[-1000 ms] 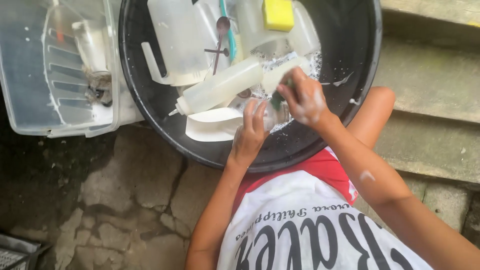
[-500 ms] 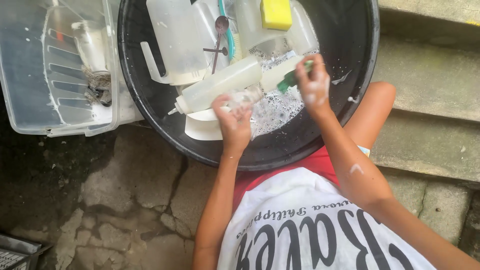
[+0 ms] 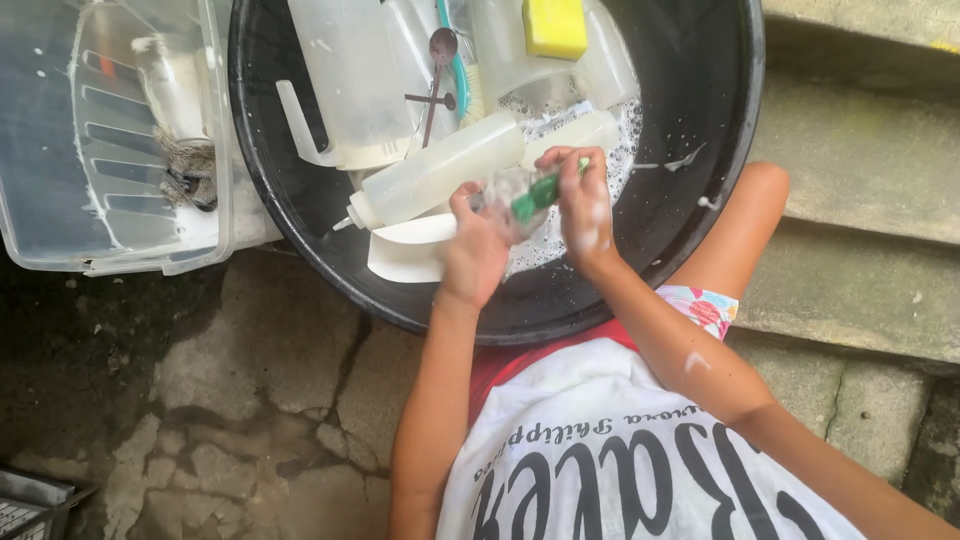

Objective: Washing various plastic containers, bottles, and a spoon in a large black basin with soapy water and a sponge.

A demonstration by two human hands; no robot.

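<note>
My left hand (image 3: 474, 250) grips a small clear glass (image 3: 507, 193) over a big black basin (image 3: 660, 240) of soapy water. My right hand (image 3: 588, 205), covered in suds, holds a green scrub pad (image 3: 538, 192) pressed against the glass. Just left of the hands a translucent squeeze bottle (image 3: 430, 178) lies on its side over a white lid (image 3: 410, 250). Further back in the basin lie a clear jug (image 3: 340, 70) with a handle, a spoon (image 3: 438, 70), other plastic containers and a yellow sponge (image 3: 555, 25).
A clear plastic bin (image 3: 110, 140) with a slatted rack and a rag stands left of the basin. Concrete steps (image 3: 860, 170) rise on the right. Cracked stone floor (image 3: 230, 400) lies below. A dark crate corner (image 3: 30, 505) shows at bottom left.
Both hands rose and moved a little left with the glass; the right hand has brought the green pad from the basin's right side onto the glass.
</note>
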